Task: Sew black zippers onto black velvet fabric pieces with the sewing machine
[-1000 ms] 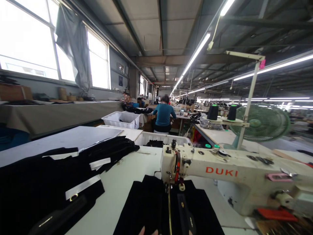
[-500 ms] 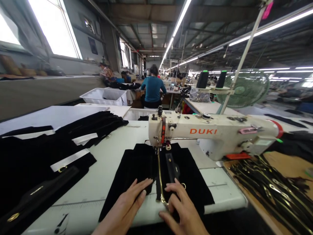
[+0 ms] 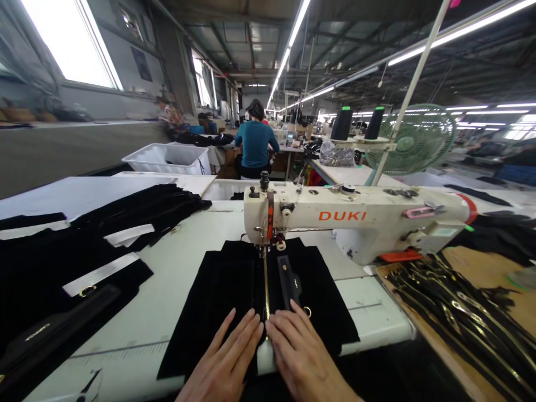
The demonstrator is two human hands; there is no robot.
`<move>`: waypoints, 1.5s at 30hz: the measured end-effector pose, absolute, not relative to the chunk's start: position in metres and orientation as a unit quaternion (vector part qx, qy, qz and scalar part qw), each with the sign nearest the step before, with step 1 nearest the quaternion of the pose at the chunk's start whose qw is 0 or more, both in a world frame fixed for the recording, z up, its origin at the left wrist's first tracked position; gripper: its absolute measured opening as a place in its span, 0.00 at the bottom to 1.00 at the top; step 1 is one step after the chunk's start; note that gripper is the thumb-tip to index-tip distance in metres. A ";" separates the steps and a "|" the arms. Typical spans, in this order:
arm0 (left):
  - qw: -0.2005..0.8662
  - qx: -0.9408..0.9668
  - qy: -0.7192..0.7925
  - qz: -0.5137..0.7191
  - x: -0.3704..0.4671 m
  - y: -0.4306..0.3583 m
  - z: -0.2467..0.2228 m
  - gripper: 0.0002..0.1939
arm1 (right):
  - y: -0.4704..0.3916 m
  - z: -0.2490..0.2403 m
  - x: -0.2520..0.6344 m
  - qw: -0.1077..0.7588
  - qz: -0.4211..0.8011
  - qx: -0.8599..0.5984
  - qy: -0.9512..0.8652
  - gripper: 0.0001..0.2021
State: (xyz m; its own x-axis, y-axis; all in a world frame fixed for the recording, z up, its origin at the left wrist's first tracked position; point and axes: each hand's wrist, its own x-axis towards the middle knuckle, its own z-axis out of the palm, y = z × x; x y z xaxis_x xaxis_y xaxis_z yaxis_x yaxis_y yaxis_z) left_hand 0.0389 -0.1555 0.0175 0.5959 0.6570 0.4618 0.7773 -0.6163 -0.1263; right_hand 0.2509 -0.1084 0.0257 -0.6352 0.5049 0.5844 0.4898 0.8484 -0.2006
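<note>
Black fabric pieces (image 3: 218,296) lie under the needle of a white sewing machine (image 3: 301,212). A gold-toothed zipper (image 3: 267,285) runs between them from the presser foot toward me. My left hand (image 3: 232,352) rests flat on the left piece, fingertips at the zipper's left edge. My right hand (image 3: 299,352) lies on the right piece, its fingers stretched and touching the zipper's right side. The thumbs are mostly hidden. Beyond the right fingertips sit a black strip with gold fittings (image 3: 288,279) and a gold ring (image 3: 307,312).
On the left, black pieces (image 3: 113,223) are stacked with white strips among them. A cardboard tray (image 3: 435,340) at right holds several black zippers (image 3: 469,318) with gold teeth. Thread cones (image 3: 341,124) and a fan (image 3: 412,139) stand behind. A person (image 3: 256,142) sits ahead, back turned.
My right hand has uncurled from near the zipper's lower end and flattened beside the teeth. My left hand has come closer to the zipper. The zipper's near end now runs straighter.
</note>
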 end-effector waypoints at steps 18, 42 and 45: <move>0.166 -0.881 -0.378 -0.232 0.035 -0.148 -0.016 0.40 | -0.107 0.019 0.249 0.339 0.191 -0.358 -0.848 0.16; 0.095 -0.892 -0.417 -0.148 0.036 -0.158 0.027 0.30 | -0.102 0.023 0.252 0.379 0.109 -0.308 -0.866 0.10; 0.100 -0.903 -0.382 -0.168 0.029 -0.145 0.037 0.24 | -0.092 0.017 0.254 0.377 0.047 -0.261 -0.888 0.11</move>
